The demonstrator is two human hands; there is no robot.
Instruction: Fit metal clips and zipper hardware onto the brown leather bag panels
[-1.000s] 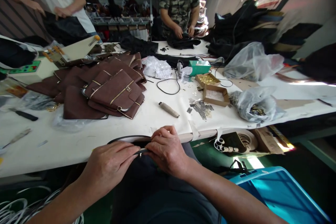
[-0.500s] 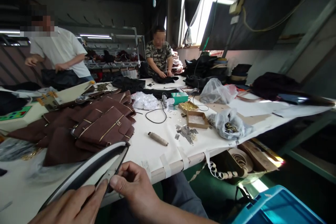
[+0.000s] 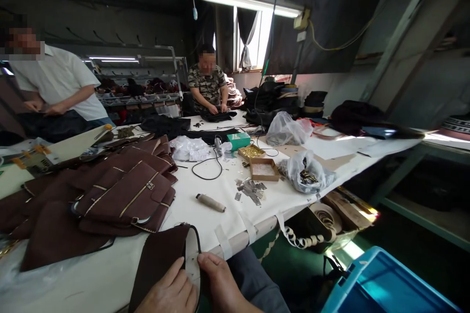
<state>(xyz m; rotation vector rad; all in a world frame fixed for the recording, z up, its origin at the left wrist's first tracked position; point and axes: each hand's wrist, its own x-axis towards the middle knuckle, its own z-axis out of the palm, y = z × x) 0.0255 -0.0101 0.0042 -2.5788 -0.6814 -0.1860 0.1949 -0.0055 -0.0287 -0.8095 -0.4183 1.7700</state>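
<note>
A dark brown piece (image 3: 156,254) with a pale inner side and black edging stands at the table's front edge. My left hand (image 3: 171,289) lies against its brown and pale faces, fingers together over it. On its right, my right hand (image 3: 220,279) pinches the black edging between thumb and fingers. Behind it to the left, brown bag pieces (image 3: 125,190) with zips are piled. A tape-wrapped rod (image 3: 210,203) lies on the white table beyond my hands.
Metal plates (image 3: 251,190), an open cardboard box (image 3: 264,169), gold bits and a plastic bag (image 3: 304,172) lie right of centre. A blue crate (image 3: 389,283) stands lower right. Two people work across the table.
The view has swung right. The piece has been turned so its brown face shows. My left hand now lies flatter on it, and my right hand has moved to its right edge.
</note>
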